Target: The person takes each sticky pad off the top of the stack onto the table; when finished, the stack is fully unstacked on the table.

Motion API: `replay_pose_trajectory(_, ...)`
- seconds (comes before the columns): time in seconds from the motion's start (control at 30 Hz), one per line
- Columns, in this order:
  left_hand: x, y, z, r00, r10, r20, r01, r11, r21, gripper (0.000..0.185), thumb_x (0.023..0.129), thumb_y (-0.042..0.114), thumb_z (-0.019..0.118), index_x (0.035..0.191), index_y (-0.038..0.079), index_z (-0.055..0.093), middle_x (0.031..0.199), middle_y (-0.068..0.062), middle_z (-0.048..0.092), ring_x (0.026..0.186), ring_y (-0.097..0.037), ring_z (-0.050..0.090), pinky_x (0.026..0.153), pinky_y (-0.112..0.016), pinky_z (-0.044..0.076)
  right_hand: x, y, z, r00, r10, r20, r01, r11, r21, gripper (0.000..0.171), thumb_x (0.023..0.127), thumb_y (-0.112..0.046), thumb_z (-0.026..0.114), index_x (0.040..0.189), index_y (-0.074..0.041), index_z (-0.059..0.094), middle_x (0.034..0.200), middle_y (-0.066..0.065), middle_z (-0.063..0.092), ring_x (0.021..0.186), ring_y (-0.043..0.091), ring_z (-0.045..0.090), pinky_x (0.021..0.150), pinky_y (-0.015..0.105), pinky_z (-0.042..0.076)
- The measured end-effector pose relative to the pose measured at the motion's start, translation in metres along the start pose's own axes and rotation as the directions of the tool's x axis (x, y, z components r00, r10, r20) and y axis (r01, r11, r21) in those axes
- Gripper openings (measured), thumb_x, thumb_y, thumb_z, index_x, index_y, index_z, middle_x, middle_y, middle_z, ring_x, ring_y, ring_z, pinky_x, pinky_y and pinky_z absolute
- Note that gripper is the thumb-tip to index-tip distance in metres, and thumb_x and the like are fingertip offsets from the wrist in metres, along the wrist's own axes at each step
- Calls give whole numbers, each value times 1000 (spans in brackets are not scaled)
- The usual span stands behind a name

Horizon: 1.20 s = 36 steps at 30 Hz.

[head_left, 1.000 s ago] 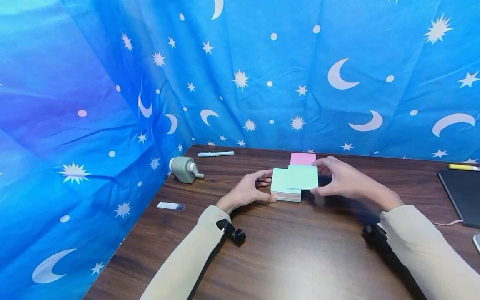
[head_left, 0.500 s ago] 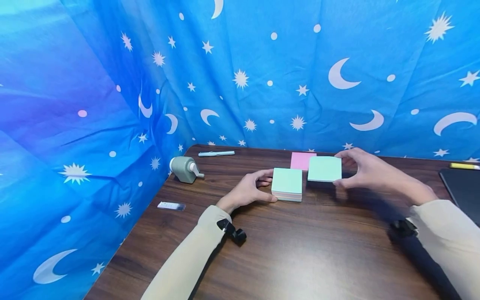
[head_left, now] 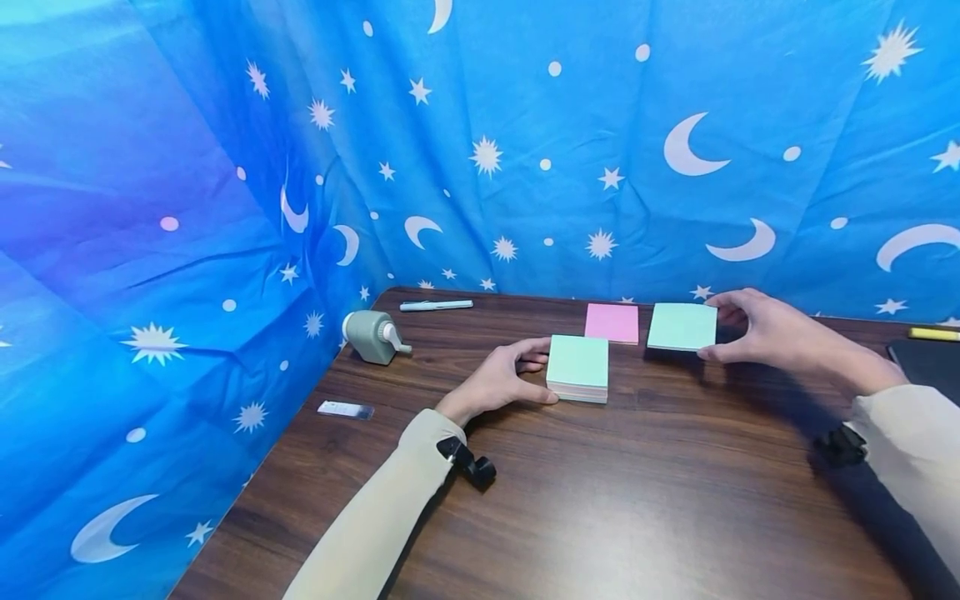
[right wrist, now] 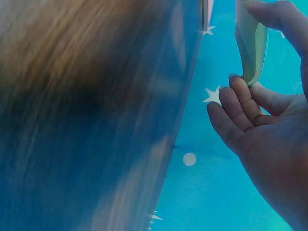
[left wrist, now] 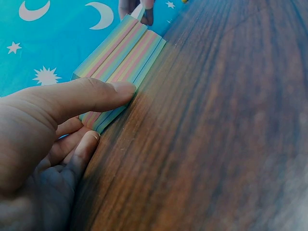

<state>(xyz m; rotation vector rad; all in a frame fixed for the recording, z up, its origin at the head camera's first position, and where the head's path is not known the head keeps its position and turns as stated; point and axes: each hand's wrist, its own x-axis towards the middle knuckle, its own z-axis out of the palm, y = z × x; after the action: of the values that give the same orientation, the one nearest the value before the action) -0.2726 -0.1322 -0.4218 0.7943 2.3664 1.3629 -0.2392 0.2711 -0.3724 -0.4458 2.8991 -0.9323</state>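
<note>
A thick pad of pastel notes (head_left: 577,368) with a mint-green top lies mid-table. My left hand (head_left: 501,380) grips its left side, thumb on the near edge (left wrist: 108,91), fingers at the far side. My right hand (head_left: 757,332) pinches a thin mint-green stack of sheets (head_left: 682,326) by its right edge and holds it just above the table, right of a pink sheet (head_left: 612,322) lying flat. In the right wrist view the sheets (right wrist: 251,43) sit between thumb and fingers.
A grey-green pencil sharpener (head_left: 372,335) and a light blue pen (head_left: 436,306) lie at the table's back left. A small white strip (head_left: 344,409) lies by the left edge. A dark tablet (head_left: 930,362) and yellow marker (head_left: 933,334) sit at the right. Blue starry cloth surrounds the table.
My right hand lifted the thin green stack off the pad and carried it right and back, past the pink sheet. The left hand stayed on the pad.
</note>
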Motion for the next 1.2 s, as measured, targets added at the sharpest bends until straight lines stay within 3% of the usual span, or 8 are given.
replay_pose_trajectory(0.5, 4, 3, 2, 1000, 2, -1, -2, 1000, 7, 84, 85, 13, 90, 158, 8, 50, 147, -7, 60, 125, -14, 60, 107, -27, 48, 18, 19, -1, 1000, 12, 11, -11, 999, -50, 90, 87, -35, 89, 142, 21, 45, 128, 39, 56, 117, 51, 55, 101, 72, 44)
replay_pose_trajectory(1.03, 3, 7, 0, 1000, 4, -17, -4, 1000, 13, 84, 85, 14, 91, 158, 7, 50, 147, -7, 61, 126, -15, 60, 109, -29, 47, 30, 19, -2, 997, 26, 67, -22, 998, -60, 94, 89, -34, 89, 147, 22, 39, 132, 43, 50, 118, 57, 51, 102, 77, 41)
replay_pose_trajectory(1.2, 1, 4, 1, 1000, -13, -15, 13, 1000, 21, 83, 85, 15, 91, 158, 8, 51, 145, -6, 62, 124, -14, 61, 108, -28, 48, 31, 20, 4, 997, -14, 73, 18, 998, -59, 93, 87, -29, 90, 145, 24, 40, 132, 43, 49, 118, 57, 51, 101, 76, 42)
